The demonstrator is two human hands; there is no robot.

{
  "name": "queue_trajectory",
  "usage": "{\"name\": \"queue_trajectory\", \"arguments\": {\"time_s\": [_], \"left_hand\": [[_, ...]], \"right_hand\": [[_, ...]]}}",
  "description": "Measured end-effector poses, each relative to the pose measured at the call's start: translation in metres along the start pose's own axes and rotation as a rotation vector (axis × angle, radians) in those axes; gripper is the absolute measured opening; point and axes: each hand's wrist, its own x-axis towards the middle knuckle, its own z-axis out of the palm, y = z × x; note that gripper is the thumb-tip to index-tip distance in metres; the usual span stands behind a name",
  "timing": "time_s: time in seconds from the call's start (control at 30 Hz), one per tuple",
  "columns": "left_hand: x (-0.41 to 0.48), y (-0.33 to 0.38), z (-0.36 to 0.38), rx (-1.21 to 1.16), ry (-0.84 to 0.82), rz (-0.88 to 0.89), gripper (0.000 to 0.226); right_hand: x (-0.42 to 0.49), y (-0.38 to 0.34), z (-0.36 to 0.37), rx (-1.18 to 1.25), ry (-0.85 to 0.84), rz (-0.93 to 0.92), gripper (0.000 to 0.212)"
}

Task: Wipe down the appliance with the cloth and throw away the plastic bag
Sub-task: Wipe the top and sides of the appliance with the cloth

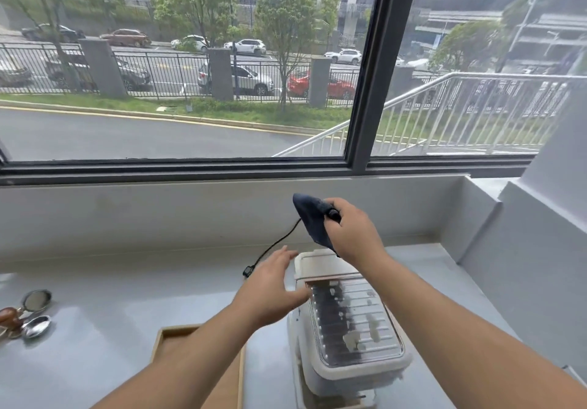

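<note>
**Cloth up in one hand, appliance sitting on the counter**

Tray first, since it's closest: a shallow light-wood tray (165, 338) sits at the bottom edge on the pale grey glossy countertop (127, 300), partly under the left forearm. Just right of it is the white plastic countertop appliance (349, 338) with a clear ribbed lid, dark inside, and some pale patches showing on the lid. A beige flat panel makes up its far end.

Left hand (270, 294) is touching the appliance's left side near that far end, fingers spread and loose, not clamped on anything, thumb lying along the edge of the lid.

Right hand (349, 233) is raised over the back of the appliance, fingers closed around a dark navy-blue cloth (313, 218) that hangs down in a crumpled point. It's also pinching the end of a thin black power cord (279, 243), which droops down to a small black plug piece resting on the counter left of the appliance.

Way off to the left there are some shiny metal spoons with a brown wooden handle (31, 316).

Behind all that is a low grey wall, then a big dark-framed window (365, 90) looking onto a wet road, fence, parked cars and trees.
</note>
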Motion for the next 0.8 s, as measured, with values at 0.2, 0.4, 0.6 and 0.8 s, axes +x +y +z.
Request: {"name": "queue_trajectory", "arguments": {"time_s": [0.2,0.4,0.6,0.8], "left_hand": [[0.009,-0.007,0.024,0.113,-0.081,0.012,0.089],[0.010,-0.013,0.038,0.122,-0.027,0.050,0.094],[0.012,-0.012,0.040,0.100,-0.019,0.054,0.094],[0.011,-0.010,0.041,0.112,0.006,0.046,0.091]], "right_hand": [[-0.005,0.024,-0.003,-0.237,-0.060,-0.169,0.042],[-0.020,0.051,0.021,-0.477,-0.473,-0.119,0.057],[-0.031,0.059,0.036,-0.479,-0.512,-0.102,0.065],[-0.035,0.061,0.041,-0.521,-0.513,-0.120,0.064]]}}
